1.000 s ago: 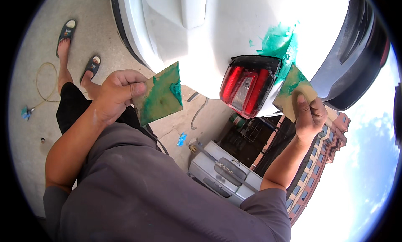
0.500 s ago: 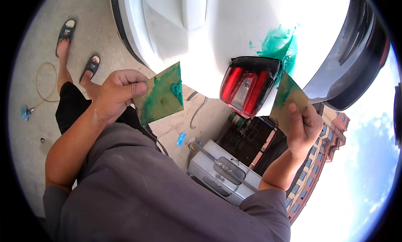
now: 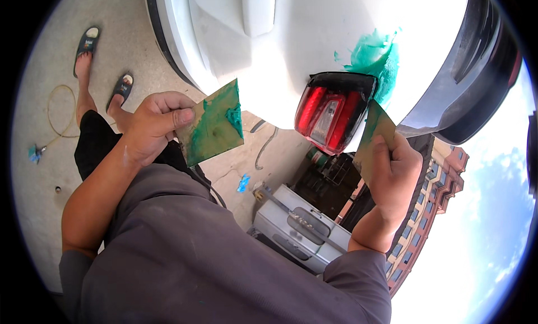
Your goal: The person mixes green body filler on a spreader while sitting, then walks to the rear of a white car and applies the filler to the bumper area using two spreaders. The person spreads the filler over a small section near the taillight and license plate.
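My left hand (image 3: 157, 125) pinches the edge of a flat, squarish putty spreader (image 3: 216, 134), smeared with green, a thicker dab at its far corner. In my right hand (image 3: 395, 170) is a second putty spreader (image 3: 376, 128), held between thumb and fingers and tilted so that it looks narrow. Its tip is beside the lower end of a patch of green putty (image 3: 376, 55) on the white car body (image 3: 314, 30). Whether that tip touches the car, I cannot tell. The red tail light (image 3: 330, 114) sits just left of the right spreader.
A dark bumper (image 3: 476, 89) curves along the right. A silver-white vehicle (image 3: 297, 229) stands below the tail light. On the concrete floor (image 3: 50, 111) lie a yellowish hose (image 3: 50, 103) with a blue fitting and a blue scrap (image 3: 243, 183). A building (image 3: 428, 198) rises at right.
My right hand has moved slightly left and toward me, turning its spreader narrower to view. The left hand with its spreader has shifted only a little.
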### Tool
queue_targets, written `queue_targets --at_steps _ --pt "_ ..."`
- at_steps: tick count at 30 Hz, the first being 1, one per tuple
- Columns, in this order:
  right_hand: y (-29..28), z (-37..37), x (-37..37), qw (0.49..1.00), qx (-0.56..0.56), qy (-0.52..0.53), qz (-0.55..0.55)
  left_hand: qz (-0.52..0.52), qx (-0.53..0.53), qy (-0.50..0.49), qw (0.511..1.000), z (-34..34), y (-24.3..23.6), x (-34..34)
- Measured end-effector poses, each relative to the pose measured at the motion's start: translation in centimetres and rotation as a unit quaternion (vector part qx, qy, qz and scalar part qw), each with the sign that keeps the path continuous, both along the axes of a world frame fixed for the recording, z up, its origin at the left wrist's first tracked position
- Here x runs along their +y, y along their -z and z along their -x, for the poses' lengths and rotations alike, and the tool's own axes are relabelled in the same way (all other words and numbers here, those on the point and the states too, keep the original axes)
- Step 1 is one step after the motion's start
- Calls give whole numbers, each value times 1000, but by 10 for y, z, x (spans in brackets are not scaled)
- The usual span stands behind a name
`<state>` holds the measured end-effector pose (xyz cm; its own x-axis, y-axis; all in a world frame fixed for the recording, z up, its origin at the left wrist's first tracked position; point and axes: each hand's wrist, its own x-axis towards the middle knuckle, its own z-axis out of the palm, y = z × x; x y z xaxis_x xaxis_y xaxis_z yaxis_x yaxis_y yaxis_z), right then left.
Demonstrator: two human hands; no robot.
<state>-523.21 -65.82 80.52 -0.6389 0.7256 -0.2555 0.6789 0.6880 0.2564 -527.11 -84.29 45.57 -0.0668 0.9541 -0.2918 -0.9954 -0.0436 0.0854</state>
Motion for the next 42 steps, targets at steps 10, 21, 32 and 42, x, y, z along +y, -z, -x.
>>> queue_targets --at_steps 10,21,32,42 --pt "-7 -18 -6 997 -46 60 8 10 -11 2 1000 4 -3 -2" --pt "32 -63 -50 967 160 -178 82 -4 168 41 985 5 -60 21" --pt "83 -90 -77 927 327 25 184 103 229 1 968 31 -81 -1" --pt "134 -105 -110 705 472 359 390 145 184 115 965 98 -91 -27"
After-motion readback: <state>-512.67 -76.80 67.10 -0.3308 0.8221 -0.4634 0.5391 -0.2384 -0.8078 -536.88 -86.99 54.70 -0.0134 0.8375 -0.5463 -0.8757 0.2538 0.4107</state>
